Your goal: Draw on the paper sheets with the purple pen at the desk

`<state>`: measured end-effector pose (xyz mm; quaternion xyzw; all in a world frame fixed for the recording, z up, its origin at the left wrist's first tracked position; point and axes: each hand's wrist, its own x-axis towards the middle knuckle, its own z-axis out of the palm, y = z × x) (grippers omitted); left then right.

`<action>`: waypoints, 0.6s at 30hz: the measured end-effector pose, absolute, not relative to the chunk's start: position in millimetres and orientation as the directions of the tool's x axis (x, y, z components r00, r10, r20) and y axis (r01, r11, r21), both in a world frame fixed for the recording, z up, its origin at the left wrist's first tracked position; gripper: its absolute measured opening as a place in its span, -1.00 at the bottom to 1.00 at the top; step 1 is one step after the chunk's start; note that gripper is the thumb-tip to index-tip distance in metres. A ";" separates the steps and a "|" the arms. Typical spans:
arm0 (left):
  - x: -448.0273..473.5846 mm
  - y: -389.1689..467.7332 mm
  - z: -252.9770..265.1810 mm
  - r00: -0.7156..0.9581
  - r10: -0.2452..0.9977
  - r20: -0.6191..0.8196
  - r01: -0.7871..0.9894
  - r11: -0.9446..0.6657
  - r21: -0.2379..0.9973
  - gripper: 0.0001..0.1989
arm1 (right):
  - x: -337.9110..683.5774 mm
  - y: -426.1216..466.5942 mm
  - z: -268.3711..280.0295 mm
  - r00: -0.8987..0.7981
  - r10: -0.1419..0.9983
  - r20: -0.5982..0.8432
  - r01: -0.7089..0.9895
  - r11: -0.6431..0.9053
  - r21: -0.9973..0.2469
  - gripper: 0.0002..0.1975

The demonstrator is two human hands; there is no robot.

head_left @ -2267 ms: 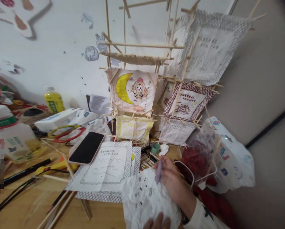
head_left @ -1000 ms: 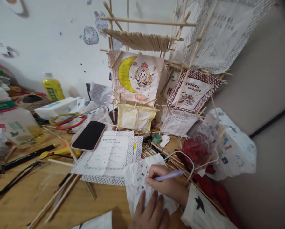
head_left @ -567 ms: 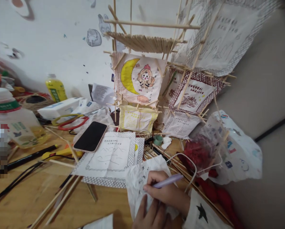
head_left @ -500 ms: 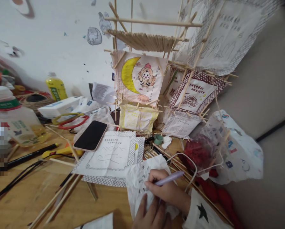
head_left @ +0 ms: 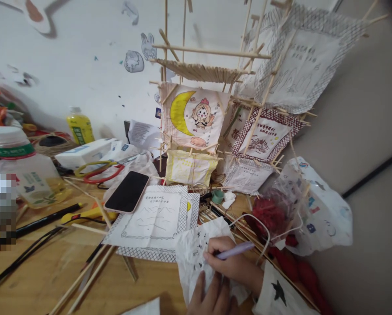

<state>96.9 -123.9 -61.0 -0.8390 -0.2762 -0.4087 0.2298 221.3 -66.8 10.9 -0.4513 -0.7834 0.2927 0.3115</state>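
Note:
A light purple pen (head_left: 237,251) is gripped in my right hand (head_left: 227,259), its tip hidden behind the fingers at a crumpled white sheet of paper (head_left: 191,251). Small dark handwritten marks run down that sheet. My left hand (head_left: 212,296) lies on the sheet's lower part with fingers spread, just below the right hand. To the left, a decorated sheet (head_left: 156,214) with a mountain drawing and a cross-hatched border overlaps another bordered sheet. A black-screened phone (head_left: 127,191) rests on its upper left corner.
Behind the papers stands a wooden-stick frame (head_left: 212,53) hung with drawn panels (head_left: 196,116). Red-and-yellow scissors (head_left: 104,172), a large bottle (head_left: 28,170) and loose sticks (head_left: 91,280) lie or stand leftward. A bag of red yarn (head_left: 271,212) and a white cable (head_left: 264,227) are at right.
The view has shifted slightly, so most things appear a little lower. My right hand still holds the pen at the paper, and my left hand stays on the sheet.

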 end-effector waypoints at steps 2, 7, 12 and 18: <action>98.4 -123.2 -64.2 0.507 0.273 0.817 0.661 -0.732 -0.165 -0.90 | 221.5 -67.3 11.7 -0.399 0.893 0.208 0.532 0.411 -0.740 -0.74; 100.0 -123.5 -64.4 0.458 0.280 0.844 0.673 -0.730 -0.123 -0.86 | 220.0 -68.3 15.9 -0.420 0.891 0.172 0.518 0.391 -0.761 -0.77; 96.6 -124.4 -60.1 0.484 0.304 0.821 0.661 -0.741 -0.116 -0.87 | 218.9 -69.3 18.0 -0.420 0.890 0.179 0.532 0.402 -0.745 -0.76; 100.1 -121.8 -61.0 0.428 0.264 0.864 0.659 -0.745 -0.099 -0.78 | 220.8 -69.0 14.6 -0.445 0.871 0.206 0.557 0.450 -0.698 -0.76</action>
